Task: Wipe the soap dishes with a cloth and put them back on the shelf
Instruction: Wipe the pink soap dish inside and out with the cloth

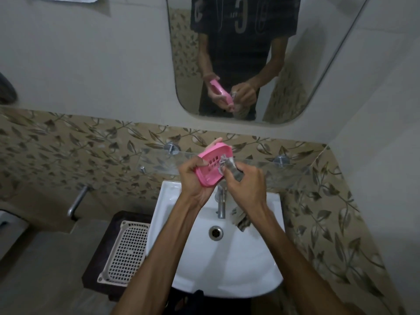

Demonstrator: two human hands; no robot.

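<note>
A pink soap dish [212, 163] with slots in its base is held tilted above the sink, in front of the glass shelf [261, 165]. My left hand [193, 178] grips it from the left and underneath. My right hand [245, 178] holds a grey patterned cloth [229, 167] bunched against the dish's right inner side. The cloth's loose end [239, 218] hangs below my right wrist over the basin.
Below my hands is a white sink [197, 264] with a chrome tap [221, 205] and a drain [215, 233]. A white perforated tray [127, 251] lies on a dark stand to the left. The mirror [295, 76] reflects a person. A wall tap [77, 202] juts out left.
</note>
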